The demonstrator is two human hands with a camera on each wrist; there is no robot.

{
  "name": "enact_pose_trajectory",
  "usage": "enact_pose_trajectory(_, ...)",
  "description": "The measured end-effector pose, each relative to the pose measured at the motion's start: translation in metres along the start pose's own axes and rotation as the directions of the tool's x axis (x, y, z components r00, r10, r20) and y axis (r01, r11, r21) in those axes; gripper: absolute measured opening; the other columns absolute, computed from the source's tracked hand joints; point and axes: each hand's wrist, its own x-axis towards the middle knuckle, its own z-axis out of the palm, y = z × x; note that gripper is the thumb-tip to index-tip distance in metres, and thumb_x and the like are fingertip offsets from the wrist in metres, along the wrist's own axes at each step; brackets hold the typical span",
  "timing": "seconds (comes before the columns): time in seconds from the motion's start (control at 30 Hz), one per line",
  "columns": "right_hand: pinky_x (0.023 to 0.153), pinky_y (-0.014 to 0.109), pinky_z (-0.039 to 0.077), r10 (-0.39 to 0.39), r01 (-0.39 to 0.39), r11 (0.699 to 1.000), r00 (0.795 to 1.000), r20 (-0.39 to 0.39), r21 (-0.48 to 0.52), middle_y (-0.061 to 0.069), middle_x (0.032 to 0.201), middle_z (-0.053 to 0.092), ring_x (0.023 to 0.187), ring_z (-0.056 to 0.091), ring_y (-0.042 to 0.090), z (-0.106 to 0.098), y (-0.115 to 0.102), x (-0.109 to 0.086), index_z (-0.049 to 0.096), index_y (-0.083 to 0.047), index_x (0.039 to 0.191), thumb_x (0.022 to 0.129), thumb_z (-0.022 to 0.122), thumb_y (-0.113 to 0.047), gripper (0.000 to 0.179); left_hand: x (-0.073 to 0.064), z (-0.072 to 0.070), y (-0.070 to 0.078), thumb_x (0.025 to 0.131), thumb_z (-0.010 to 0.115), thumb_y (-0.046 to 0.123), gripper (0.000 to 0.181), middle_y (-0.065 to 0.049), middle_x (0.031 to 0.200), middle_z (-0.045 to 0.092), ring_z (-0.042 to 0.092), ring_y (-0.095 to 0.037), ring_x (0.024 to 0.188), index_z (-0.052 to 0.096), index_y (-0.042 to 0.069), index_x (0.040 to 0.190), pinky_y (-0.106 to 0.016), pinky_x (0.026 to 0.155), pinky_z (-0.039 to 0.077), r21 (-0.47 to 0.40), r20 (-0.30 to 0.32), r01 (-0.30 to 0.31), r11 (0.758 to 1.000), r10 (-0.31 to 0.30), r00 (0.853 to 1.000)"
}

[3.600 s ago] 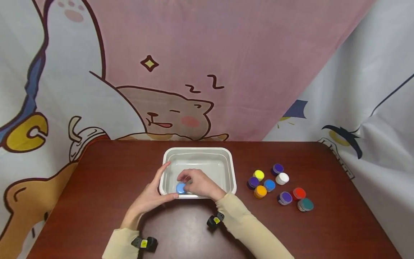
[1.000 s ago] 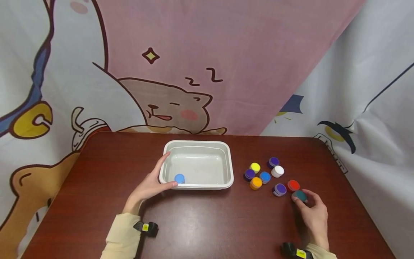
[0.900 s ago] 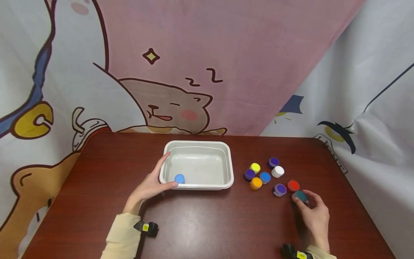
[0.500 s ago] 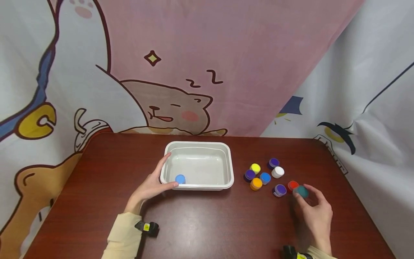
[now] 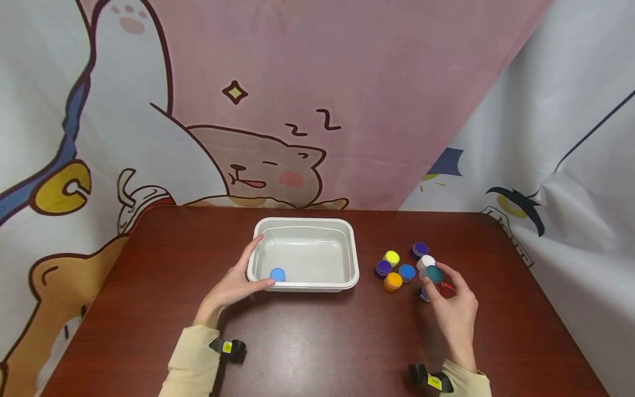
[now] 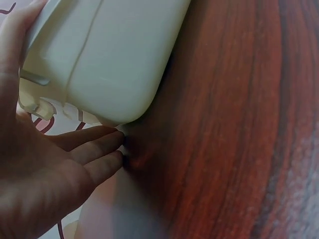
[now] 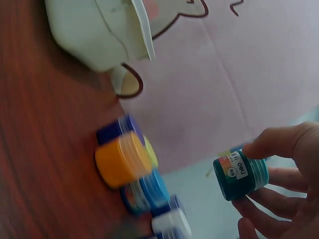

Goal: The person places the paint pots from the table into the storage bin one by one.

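My right hand [image 5: 456,311] pinches a small teal paint jar [image 5: 433,274] between thumb and fingers, raised above the other jars at the right. In the right wrist view the jar [image 7: 234,179] is tilted, its label showing, and it is clear of the table. A red jar [image 5: 445,289] and a purple one are partly hidden behind this hand. My left hand [image 5: 234,289] rests at the near left corner of a white plastic tray [image 5: 355,259], thumb and forefinger on its rim. The left wrist view shows its other fingers [image 6: 107,164] straight beside the tray. One light-blue jar [image 5: 277,274] stands inside the tray.
Right of the tray stand several paint jars: yellow [image 5: 392,258], orange [image 5: 393,282], blue [image 5: 407,273], white [image 5: 426,263], and purple ones [image 5: 383,269]. The brown table [image 5: 307,347] ends at a printed cloth backdrop [image 5: 387,110].
My right hand went from inside the tray to the teal jar, lifted it, and carried it left and away from me over the red jar. My left hand stays at the tray corner.
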Motion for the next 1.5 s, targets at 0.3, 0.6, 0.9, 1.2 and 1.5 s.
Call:
enact_pose_trajectory(0.3,0.068,0.008,0.044,-0.067,0.063,0.997,0.994,0.089,0.048,0.013,0.111,0.065,0.089,0.060,0.022,0.024,-0.036,-0.002,0.065,-0.007,0.122,0.086,0.074,-0.011,0.038,0.000,-0.002,0.001,0.078,0.082,0.027,0.100,-0.013,0.157,0.020,0.031,-0.041,0.133,0.016,0.035,0.153,-0.062,0.103,0.026,-0.018,-0.010,0.001,1.000,-0.001,1.000)
enact_pose_trajectory(0.6,0.071,0.019,0.051,-0.210,0.191,0.971,0.970,0.124,0.147,0.012,0.109,0.067,0.085,0.064,0.024,0.057,-0.059,-0.006,0.068,-0.006,0.115,0.078,0.079,-0.006,0.039,0.001,-0.004,0.003,0.078,0.082,0.027,0.101,-0.014,0.156,0.021,0.034,-0.041,0.131,0.015,0.036,0.153,-0.062,0.101,0.029,-0.017,-0.012,0.013,1.000,-0.013,1.000)
enact_pose_trajectory(0.9,0.071,0.042,0.056,-0.316,0.252,0.930,0.920,0.232,0.268,0.007,0.100,0.068,0.079,0.064,0.024,0.090,-0.078,-0.012,0.067,-0.004,0.117,0.079,0.080,-0.007,0.040,0.005,-0.003,0.002,0.079,0.081,0.021,0.100,-0.016,0.154,0.022,0.036,-0.039,0.128,0.016,0.028,0.154,-0.058,0.099,0.032,-0.058,0.002,-0.033,0.998,0.034,0.999)
enact_pose_trajectory(1.2,0.072,0.045,0.053,-0.453,0.380,0.888,0.816,0.358,0.258,0.008,0.102,0.068,0.082,0.063,0.025,0.123,-0.093,-0.019,0.068,-0.004,0.115,0.078,0.080,-0.009,0.039,0.001,0.001,0.007,0.079,0.080,0.015,0.100,-0.019,0.154,0.020,0.033,-0.041,0.129,0.015,0.022,0.155,-0.059,0.099,0.031,-0.088,0.012,-0.056,0.995,0.058,0.998)
enact_pose_trajectory(1.5,0.076,0.038,0.055,-0.475,0.409,0.874,0.607,0.637,0.262,0.011,0.102,0.067,0.091,0.064,0.023,0.157,-0.110,-0.013,0.066,0.002,0.113,0.081,0.077,-0.005,0.035,0.000,0.005,0.004,0.080,0.079,0.015,0.100,-0.020,0.153,0.021,0.038,-0.041,0.124,0.013,0.022,0.155,-0.055,0.097,0.035,-0.128,0.014,-0.059,0.990,0.062,0.998)
